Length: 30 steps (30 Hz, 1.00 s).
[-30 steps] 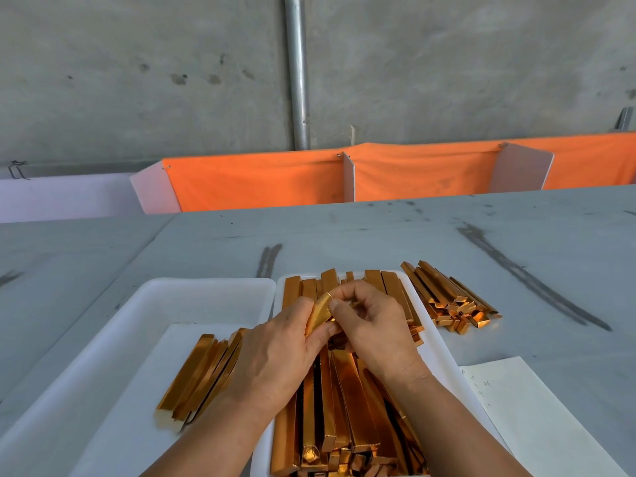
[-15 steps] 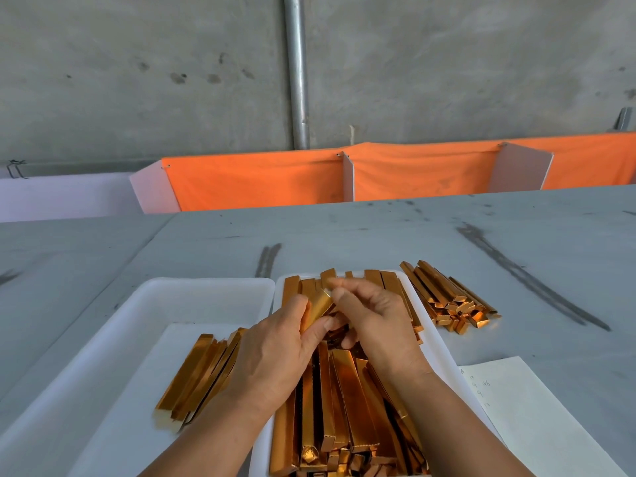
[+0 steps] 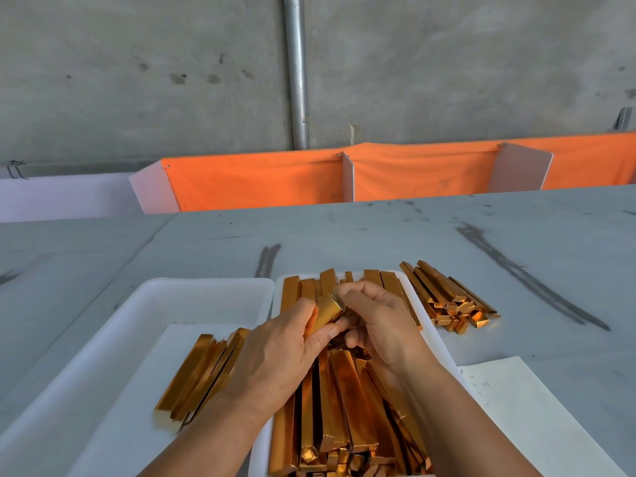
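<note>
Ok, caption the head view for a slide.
Left hand and right hand pinch one gold strip over a white tray packed with loose strips.

Held strip (image 3: 327,313) is shining pale yellow-gold, lighter than the others. Strips in the right tray (image 3: 344,401) are glowing coppery orange-gold, with thin dark gaps between them. The loose pile (image 3: 447,301) is reading the same coppery tone. Left tray (image 3: 103,339) and right tray (image 3: 260,456) are showing plain white. The table (image 3: 378,235) is appearing flat grey, crossed by dark smeared streaks (image 3: 516,273). The cloth (image 3: 258,180) is showing solid orange. The paper (image 3: 516,407) is reading white with faint handwriting. The wall (image 3: 137,63) is showing mottled grey with dark spots.
</note>
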Each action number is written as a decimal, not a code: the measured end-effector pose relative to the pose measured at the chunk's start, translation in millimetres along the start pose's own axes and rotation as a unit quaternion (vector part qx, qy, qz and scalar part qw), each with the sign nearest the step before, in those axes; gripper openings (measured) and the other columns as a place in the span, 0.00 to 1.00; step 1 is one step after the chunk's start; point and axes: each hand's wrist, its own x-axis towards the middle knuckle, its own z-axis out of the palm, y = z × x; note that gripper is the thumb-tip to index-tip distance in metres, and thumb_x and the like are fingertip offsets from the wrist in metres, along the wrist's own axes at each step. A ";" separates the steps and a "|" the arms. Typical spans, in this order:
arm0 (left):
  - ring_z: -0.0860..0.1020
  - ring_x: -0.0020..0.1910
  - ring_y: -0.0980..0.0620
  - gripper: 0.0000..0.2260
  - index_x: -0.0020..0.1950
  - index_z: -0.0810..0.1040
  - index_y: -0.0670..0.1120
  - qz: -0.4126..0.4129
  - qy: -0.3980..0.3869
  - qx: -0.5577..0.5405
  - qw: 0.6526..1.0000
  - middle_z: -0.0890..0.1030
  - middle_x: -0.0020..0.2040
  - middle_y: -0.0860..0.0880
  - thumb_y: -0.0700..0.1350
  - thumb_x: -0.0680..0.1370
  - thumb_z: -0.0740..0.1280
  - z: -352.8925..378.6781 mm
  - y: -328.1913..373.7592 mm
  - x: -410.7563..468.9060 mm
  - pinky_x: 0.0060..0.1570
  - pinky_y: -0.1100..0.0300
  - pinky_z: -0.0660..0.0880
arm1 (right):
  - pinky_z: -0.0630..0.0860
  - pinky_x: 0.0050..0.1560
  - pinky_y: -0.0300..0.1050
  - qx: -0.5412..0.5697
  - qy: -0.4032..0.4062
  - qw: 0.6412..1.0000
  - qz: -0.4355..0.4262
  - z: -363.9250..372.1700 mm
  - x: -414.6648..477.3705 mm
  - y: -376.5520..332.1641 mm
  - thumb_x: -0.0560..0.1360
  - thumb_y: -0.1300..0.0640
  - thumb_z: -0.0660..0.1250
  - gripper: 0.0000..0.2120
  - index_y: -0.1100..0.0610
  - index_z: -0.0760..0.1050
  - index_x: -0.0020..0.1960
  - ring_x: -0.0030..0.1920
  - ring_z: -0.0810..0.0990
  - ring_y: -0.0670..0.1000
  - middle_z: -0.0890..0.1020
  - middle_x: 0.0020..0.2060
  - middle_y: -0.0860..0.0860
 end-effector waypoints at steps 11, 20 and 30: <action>0.69 0.28 0.62 0.16 0.46 0.59 0.61 0.008 -0.002 0.016 1.000 0.67 0.30 0.58 0.72 0.74 0.48 1.4 -1.7 -1.1 0.25 0.69 0.60 | 0.74 0.29 0.37 -0.018 0.019 0.999 -0.034 0.7 -1.1 0.3 0.75 0.60 0.72 0.06 0.54 0.82 0.40 0.25 0.74 0.49 0.80 0.30 0.57; 0.71 0.29 0.61 0.18 0.51 0.64 0.59 0.020 0.003 0.001 1.000 0.68 0.31 0.57 0.71 0.75 0.49 0.5 -2.0 -1.2 0.26 0.69 0.65 | 0.75 0.27 0.39 0.026 0.022 0.999 -0.015 -1.2 -0.8 -3.0 0.76 0.61 0.71 0.07 0.57 0.81 0.39 0.22 0.75 0.50 0.80 0.29 0.59; 0.71 0.29 0.61 0.18 0.48 0.63 0.60 0.018 0.010 -0.016 1.000 0.67 0.30 0.59 0.73 0.75 0.49 5.9 -5.4 -0.6 0.26 0.71 0.62 | 0.75 0.28 0.38 0.013 0.018 1.000 -0.010 -1.5 -1.2 -4.8 0.74 0.61 0.73 0.04 0.56 0.82 0.41 0.24 0.76 0.50 0.81 0.31 0.59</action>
